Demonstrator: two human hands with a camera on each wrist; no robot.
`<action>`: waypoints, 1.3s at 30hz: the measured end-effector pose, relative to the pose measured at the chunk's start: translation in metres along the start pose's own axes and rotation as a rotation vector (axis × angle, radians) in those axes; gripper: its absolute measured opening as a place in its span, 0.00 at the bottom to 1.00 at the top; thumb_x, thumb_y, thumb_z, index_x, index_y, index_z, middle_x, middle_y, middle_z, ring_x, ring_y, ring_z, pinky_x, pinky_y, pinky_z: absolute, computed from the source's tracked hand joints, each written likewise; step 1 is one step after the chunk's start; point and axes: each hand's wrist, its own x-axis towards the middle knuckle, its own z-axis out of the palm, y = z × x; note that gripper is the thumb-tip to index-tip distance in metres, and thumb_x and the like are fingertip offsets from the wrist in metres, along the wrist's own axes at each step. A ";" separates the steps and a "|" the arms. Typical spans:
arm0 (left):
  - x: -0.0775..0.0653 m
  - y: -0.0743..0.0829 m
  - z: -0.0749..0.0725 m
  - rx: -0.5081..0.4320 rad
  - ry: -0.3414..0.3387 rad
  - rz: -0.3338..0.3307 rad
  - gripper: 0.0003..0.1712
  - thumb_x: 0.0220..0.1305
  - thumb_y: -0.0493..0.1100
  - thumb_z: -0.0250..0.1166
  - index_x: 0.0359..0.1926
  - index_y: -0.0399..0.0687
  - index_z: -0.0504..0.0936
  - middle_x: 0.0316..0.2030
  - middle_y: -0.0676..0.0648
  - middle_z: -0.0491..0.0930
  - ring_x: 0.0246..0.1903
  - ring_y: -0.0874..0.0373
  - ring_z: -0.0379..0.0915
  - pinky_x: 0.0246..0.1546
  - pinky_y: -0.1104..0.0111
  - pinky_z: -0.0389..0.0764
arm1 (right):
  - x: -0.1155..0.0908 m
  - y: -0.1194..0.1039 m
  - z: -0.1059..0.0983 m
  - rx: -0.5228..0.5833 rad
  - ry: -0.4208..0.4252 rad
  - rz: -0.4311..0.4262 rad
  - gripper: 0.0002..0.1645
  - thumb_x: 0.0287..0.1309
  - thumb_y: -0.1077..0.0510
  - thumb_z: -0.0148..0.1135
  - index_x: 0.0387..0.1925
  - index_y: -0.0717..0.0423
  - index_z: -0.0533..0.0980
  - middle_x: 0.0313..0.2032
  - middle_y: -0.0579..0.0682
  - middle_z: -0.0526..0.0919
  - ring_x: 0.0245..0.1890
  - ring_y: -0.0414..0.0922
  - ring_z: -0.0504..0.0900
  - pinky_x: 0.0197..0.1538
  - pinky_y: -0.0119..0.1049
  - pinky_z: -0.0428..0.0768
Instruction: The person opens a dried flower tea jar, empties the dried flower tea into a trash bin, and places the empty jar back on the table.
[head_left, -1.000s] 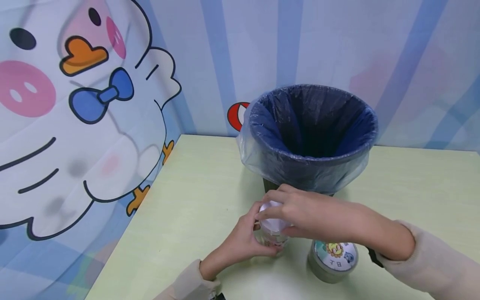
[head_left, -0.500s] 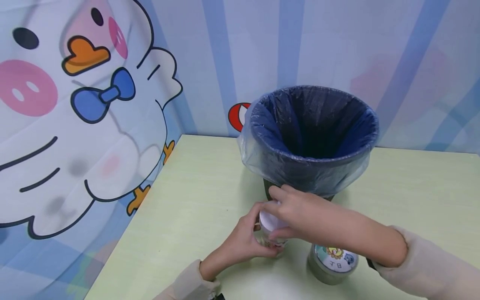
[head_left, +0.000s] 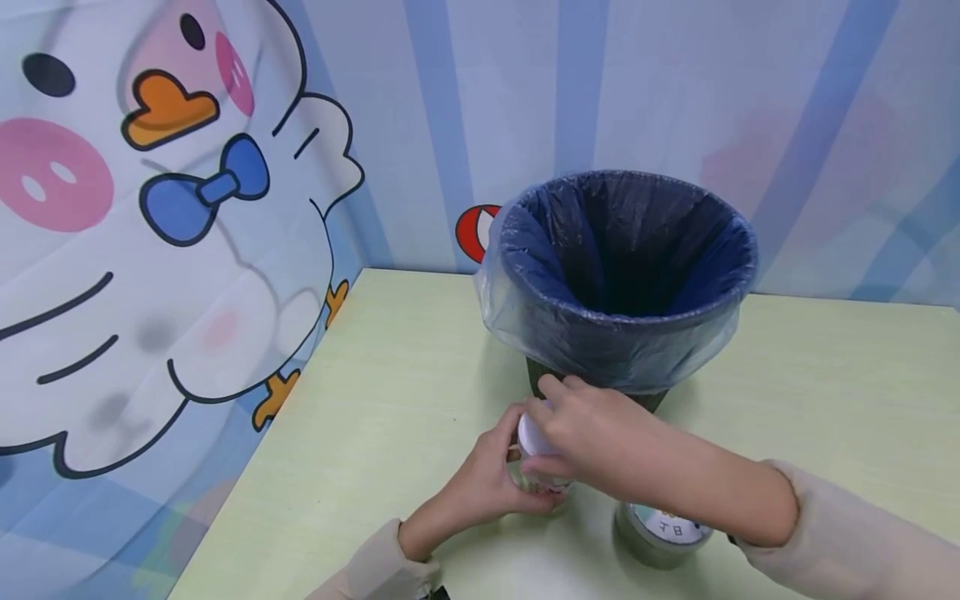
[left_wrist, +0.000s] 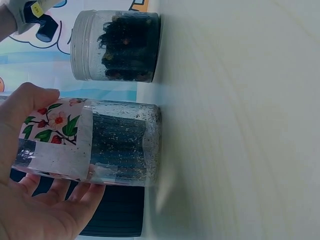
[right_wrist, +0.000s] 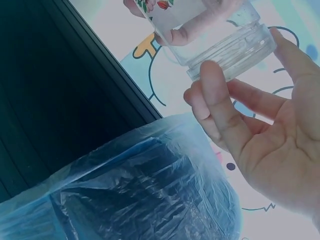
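Note:
A clear jar with a flower-and-leaf label stands upright on the table. My left hand grips its side, thumb across one face and fingers behind. Small specks cling to the jar's lower wall. My right hand is over the jar top, with thumb and fingers around the clear ridged lid, which sits on the jar. From the head view this lid looks whitish and is partly covered by the right fingers. A second jar with dark contents stands to the right, its printed top partly under the right forearm.
A dark bin lined with a translucent blue bag stands just behind the jar. Behind the table hangs a cartoon-printed backdrop, which also covers the left side.
My right hand has turned on the lid, its fingers drawing in closer. The right forearm has come lower and hides more of the second jar. My left hand and the labelled jar stay put.

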 end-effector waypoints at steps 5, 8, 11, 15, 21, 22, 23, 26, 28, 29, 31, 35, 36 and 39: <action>-0.001 0.000 0.000 -0.019 -0.005 -0.006 0.49 0.47 0.36 0.80 0.66 0.55 0.63 0.55 0.51 0.75 0.52 0.57 0.75 0.49 0.64 0.81 | -0.002 0.000 0.002 -0.026 0.014 0.011 0.33 0.58 0.33 0.65 0.44 0.60 0.80 0.33 0.49 0.74 0.29 0.43 0.75 0.26 0.32 0.79; 0.000 0.000 0.000 -0.023 -0.009 -0.011 0.48 0.47 0.37 0.81 0.65 0.55 0.63 0.55 0.51 0.75 0.52 0.58 0.76 0.49 0.65 0.81 | -0.004 0.002 0.000 -0.036 0.026 0.030 0.38 0.60 0.30 0.61 0.49 0.61 0.80 0.36 0.50 0.76 0.31 0.43 0.77 0.27 0.33 0.80; 0.000 0.000 0.000 -0.024 -0.011 -0.013 0.48 0.46 0.37 0.81 0.65 0.55 0.63 0.55 0.51 0.75 0.53 0.58 0.75 0.50 0.66 0.80 | -0.006 0.005 -0.005 -0.021 0.028 0.043 0.39 0.61 0.31 0.61 0.53 0.61 0.79 0.40 0.50 0.77 0.34 0.45 0.78 0.29 0.34 0.81; 0.000 -0.001 -0.001 -0.031 -0.025 -0.018 0.51 0.47 0.37 0.80 0.69 0.60 0.61 0.57 0.52 0.74 0.55 0.57 0.74 0.53 0.64 0.79 | -0.009 0.009 -0.012 0.051 -0.009 0.007 0.32 0.63 0.36 0.63 0.57 0.56 0.78 0.49 0.51 0.77 0.43 0.47 0.78 0.34 0.36 0.83; -0.001 0.000 -0.002 0.011 -0.021 -0.036 0.50 0.47 0.39 0.80 0.67 0.62 0.62 0.57 0.54 0.74 0.54 0.58 0.73 0.53 0.62 0.78 | -0.011 0.016 -0.013 0.246 -0.115 -0.090 0.31 0.61 0.44 0.69 0.63 0.48 0.74 0.62 0.51 0.71 0.58 0.51 0.73 0.47 0.42 0.83; -0.001 0.000 -0.002 0.012 -0.019 -0.037 0.49 0.47 0.39 0.80 0.66 0.62 0.62 0.56 0.54 0.74 0.54 0.58 0.73 0.53 0.62 0.78 | -0.011 0.017 -0.012 0.264 -0.127 -0.106 0.32 0.60 0.46 0.70 0.64 0.47 0.74 0.62 0.51 0.71 0.59 0.51 0.73 0.49 0.43 0.83; -0.001 0.000 -0.002 0.011 -0.019 -0.036 0.48 0.47 0.39 0.80 0.65 0.61 0.63 0.56 0.54 0.74 0.54 0.58 0.73 0.53 0.62 0.78 | -0.011 0.018 -0.012 0.272 -0.131 -0.124 0.32 0.59 0.48 0.72 0.64 0.47 0.73 0.62 0.52 0.71 0.59 0.51 0.73 0.49 0.43 0.82; -0.001 0.000 -0.002 0.001 -0.019 -0.030 0.48 0.47 0.39 0.80 0.66 0.61 0.63 0.56 0.54 0.76 0.54 0.58 0.74 0.52 0.62 0.79 | -0.010 0.020 -0.011 0.277 -0.127 -0.171 0.32 0.56 0.53 0.75 0.62 0.47 0.74 0.60 0.51 0.73 0.58 0.49 0.74 0.51 0.41 0.82; -0.001 0.000 -0.002 -0.001 -0.018 -0.029 0.49 0.47 0.39 0.80 0.66 0.62 0.62 0.55 0.54 0.77 0.53 0.58 0.74 0.52 0.62 0.79 | -0.011 0.021 -0.010 0.275 -0.121 -0.187 0.33 0.55 0.55 0.75 0.62 0.46 0.74 0.58 0.49 0.74 0.56 0.48 0.74 0.52 0.40 0.81; -0.001 0.000 -0.002 -0.001 -0.018 -0.028 0.49 0.47 0.39 0.80 0.66 0.63 0.62 0.55 0.54 0.77 0.53 0.58 0.74 0.51 0.62 0.79 | -0.011 0.021 -0.010 0.272 -0.118 -0.191 0.33 0.54 0.55 0.76 0.61 0.46 0.75 0.57 0.49 0.75 0.56 0.47 0.75 0.51 0.39 0.81; -0.001 0.000 -0.002 -0.004 -0.017 -0.028 0.49 0.47 0.39 0.80 0.66 0.63 0.62 0.55 0.54 0.77 0.54 0.58 0.74 0.51 0.61 0.79 | -0.011 0.021 -0.010 0.263 -0.118 -0.188 0.32 0.54 0.56 0.76 0.61 0.46 0.75 0.56 0.48 0.75 0.54 0.47 0.75 0.50 0.38 0.82; -0.001 0.000 -0.002 -0.001 -0.016 -0.028 0.49 0.47 0.39 0.80 0.66 0.64 0.62 0.56 0.55 0.75 0.54 0.58 0.73 0.52 0.61 0.79 | -0.010 0.020 -0.011 0.234 -0.110 -0.166 0.31 0.54 0.55 0.76 0.59 0.48 0.76 0.54 0.50 0.76 0.52 0.48 0.77 0.46 0.38 0.83; -0.001 0.000 -0.002 0.000 -0.016 -0.027 0.49 0.47 0.38 0.80 0.66 0.64 0.62 0.57 0.55 0.74 0.54 0.57 0.73 0.52 0.61 0.79 | -0.009 0.019 -0.011 0.223 -0.109 -0.157 0.31 0.54 0.54 0.76 0.59 0.49 0.77 0.53 0.50 0.77 0.51 0.48 0.77 0.45 0.37 0.83; -0.001 0.000 -0.002 0.007 -0.017 -0.030 0.49 0.47 0.38 0.80 0.65 0.63 0.62 0.58 0.55 0.73 0.55 0.57 0.72 0.52 0.61 0.78 | -0.007 0.017 -0.009 0.193 -0.094 -0.139 0.30 0.54 0.51 0.75 0.58 0.51 0.78 0.51 0.49 0.77 0.47 0.46 0.77 0.43 0.36 0.83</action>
